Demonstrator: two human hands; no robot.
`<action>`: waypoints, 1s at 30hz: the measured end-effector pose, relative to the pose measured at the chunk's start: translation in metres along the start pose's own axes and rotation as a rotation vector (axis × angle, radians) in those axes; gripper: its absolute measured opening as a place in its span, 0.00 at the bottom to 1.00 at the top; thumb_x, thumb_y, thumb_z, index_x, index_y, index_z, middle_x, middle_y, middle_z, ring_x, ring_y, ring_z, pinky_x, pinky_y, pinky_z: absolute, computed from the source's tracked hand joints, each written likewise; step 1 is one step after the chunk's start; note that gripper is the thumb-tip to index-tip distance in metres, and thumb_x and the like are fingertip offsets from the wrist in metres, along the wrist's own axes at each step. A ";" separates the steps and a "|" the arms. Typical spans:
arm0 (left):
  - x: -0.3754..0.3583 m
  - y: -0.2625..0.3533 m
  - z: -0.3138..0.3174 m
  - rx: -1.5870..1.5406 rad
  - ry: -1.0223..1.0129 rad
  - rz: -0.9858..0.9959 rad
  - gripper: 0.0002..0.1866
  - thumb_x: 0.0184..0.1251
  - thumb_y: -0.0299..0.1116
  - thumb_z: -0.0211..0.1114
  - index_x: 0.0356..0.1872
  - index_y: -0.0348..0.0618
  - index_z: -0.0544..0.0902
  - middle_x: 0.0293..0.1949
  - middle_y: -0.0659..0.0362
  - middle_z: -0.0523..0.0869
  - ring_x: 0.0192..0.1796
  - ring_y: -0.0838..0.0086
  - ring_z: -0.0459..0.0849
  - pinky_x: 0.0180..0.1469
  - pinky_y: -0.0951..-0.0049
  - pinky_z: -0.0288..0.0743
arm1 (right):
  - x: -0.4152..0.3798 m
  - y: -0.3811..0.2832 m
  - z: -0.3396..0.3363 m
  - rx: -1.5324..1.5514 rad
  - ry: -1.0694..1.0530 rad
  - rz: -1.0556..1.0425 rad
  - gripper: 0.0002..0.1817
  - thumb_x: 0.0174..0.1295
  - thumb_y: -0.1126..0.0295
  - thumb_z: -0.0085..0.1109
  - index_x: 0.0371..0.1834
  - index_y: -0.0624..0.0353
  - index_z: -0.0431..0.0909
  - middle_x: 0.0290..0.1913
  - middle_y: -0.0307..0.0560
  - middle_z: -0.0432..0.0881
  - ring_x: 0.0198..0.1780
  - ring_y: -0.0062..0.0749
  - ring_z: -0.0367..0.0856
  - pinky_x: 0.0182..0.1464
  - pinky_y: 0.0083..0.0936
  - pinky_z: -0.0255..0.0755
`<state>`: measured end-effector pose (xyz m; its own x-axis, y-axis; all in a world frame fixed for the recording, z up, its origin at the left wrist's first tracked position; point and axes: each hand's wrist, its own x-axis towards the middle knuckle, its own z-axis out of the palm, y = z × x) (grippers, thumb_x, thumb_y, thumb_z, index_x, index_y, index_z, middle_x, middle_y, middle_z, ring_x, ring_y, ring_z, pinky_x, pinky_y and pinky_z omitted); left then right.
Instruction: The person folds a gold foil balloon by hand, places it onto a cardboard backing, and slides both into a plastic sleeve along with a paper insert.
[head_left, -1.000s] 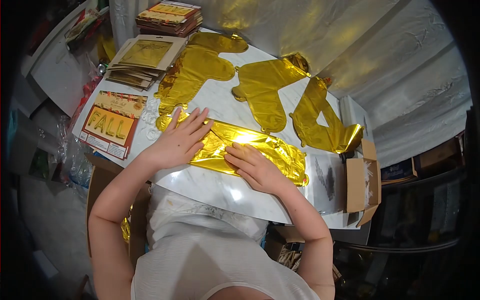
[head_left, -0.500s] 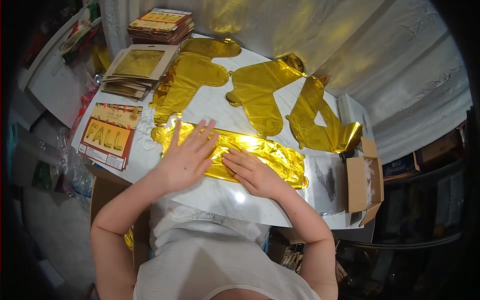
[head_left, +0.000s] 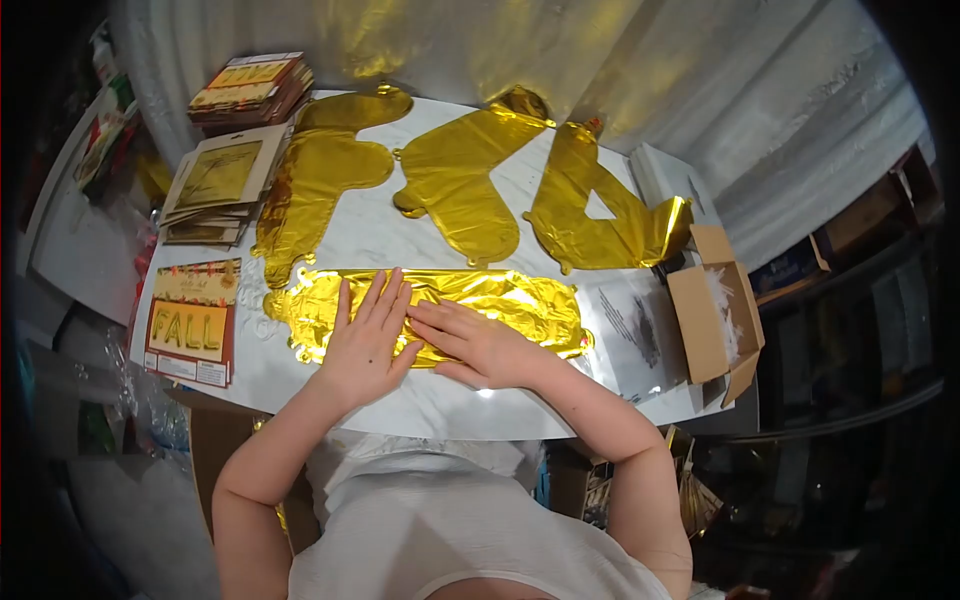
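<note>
A flat gold foil balloon lies crosswise at the front of the white marbled table. My left hand rests on it palm down, fingers stretched out and slightly spread. Beside it, my right hand lies flat on the same foil, its fingertips close to the left hand. Farther back are an F-shaped foil balloon, a bent foil balloon that looks like an L, and an A-like foil balloon with a triangular hole. All are deflated.
At left lie a printed FALL package, a stack of card sleeves and a pile of packages. An open cardboard box with white pieces stands at the right edge, next to clear plastic bags. A pale curtain hangs behind.
My left hand has come down flat onto the foil balloon, its fingers closer together. My right hand stays on the foil, now nearer the left. The camera view has shifted.
</note>
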<state>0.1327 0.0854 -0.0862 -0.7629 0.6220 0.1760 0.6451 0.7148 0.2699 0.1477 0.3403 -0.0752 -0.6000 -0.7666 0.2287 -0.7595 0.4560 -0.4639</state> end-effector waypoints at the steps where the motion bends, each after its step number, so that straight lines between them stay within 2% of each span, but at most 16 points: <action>1: 0.000 0.000 0.000 -0.002 -0.003 0.015 0.43 0.81 0.53 0.59 0.85 0.33 0.62 0.88 0.46 0.58 0.90 0.53 0.53 0.87 0.32 0.36 | 0.000 -0.001 -0.001 -0.005 0.007 0.013 0.36 0.77 0.59 0.61 0.83 0.67 0.65 0.86 0.60 0.63 0.86 0.55 0.61 0.87 0.52 0.56; 3: 0.000 0.000 -0.001 -0.011 0.007 0.008 0.43 0.81 0.52 0.59 0.85 0.33 0.62 0.88 0.45 0.58 0.90 0.53 0.53 0.87 0.33 0.37 | 0.001 -0.004 -0.005 -0.187 -0.128 -0.001 0.42 0.79 0.48 0.57 0.86 0.66 0.60 0.88 0.62 0.58 0.89 0.55 0.56 0.88 0.53 0.52; 4: 0.000 0.001 -0.001 -0.013 0.009 0.011 0.43 0.81 0.52 0.59 0.85 0.33 0.62 0.88 0.45 0.58 0.90 0.53 0.53 0.87 0.33 0.37 | 0.000 -0.007 -0.009 -0.190 -0.128 0.002 0.42 0.79 0.48 0.57 0.86 0.66 0.60 0.88 0.62 0.58 0.89 0.55 0.56 0.88 0.53 0.52; 6: 0.000 0.002 -0.004 -0.010 0.014 0.011 0.42 0.81 0.52 0.59 0.85 0.33 0.62 0.88 0.44 0.59 0.90 0.53 0.53 0.87 0.35 0.37 | -0.004 -0.014 -0.016 -0.253 -0.114 0.104 0.46 0.81 0.42 0.51 0.87 0.68 0.56 0.89 0.64 0.55 0.90 0.56 0.53 0.88 0.53 0.48; 9: 0.000 0.002 -0.002 -0.017 0.025 0.017 0.42 0.81 0.51 0.59 0.85 0.32 0.63 0.88 0.43 0.58 0.90 0.52 0.54 0.87 0.34 0.37 | -0.005 -0.023 -0.020 -0.283 -0.103 0.181 0.48 0.81 0.39 0.49 0.88 0.70 0.54 0.89 0.66 0.53 0.90 0.55 0.51 0.88 0.54 0.46; 17: 0.000 0.001 0.000 -0.027 0.027 0.029 0.42 0.79 0.50 0.61 0.84 0.31 0.63 0.88 0.42 0.58 0.90 0.50 0.55 0.87 0.33 0.37 | -0.016 -0.007 0.023 -0.389 0.072 0.425 0.42 0.83 0.48 0.48 0.89 0.66 0.53 0.91 0.59 0.52 0.91 0.52 0.49 0.89 0.54 0.42; 22: 0.000 0.001 -0.001 -0.006 0.000 0.020 0.42 0.81 0.49 0.59 0.86 0.33 0.59 0.89 0.44 0.55 0.91 0.51 0.52 0.87 0.34 0.35 | -0.060 0.001 0.004 -0.391 0.140 0.615 0.40 0.84 0.52 0.48 0.90 0.62 0.52 0.91 0.56 0.52 0.91 0.53 0.48 0.89 0.54 0.43; 30: -0.001 0.001 -0.003 -0.026 -0.003 0.013 0.42 0.81 0.49 0.60 0.86 0.33 0.59 0.89 0.44 0.56 0.90 0.51 0.53 0.88 0.36 0.36 | -0.078 0.006 -0.009 -0.397 0.185 0.627 0.40 0.84 0.51 0.49 0.90 0.60 0.53 0.91 0.56 0.53 0.91 0.53 0.50 0.89 0.53 0.43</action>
<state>0.1341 0.0843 -0.0838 -0.7543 0.6322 0.1771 0.6537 0.6981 0.2922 0.1882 0.4070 -0.0881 -0.9544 -0.2386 0.1795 -0.2752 0.9360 -0.2194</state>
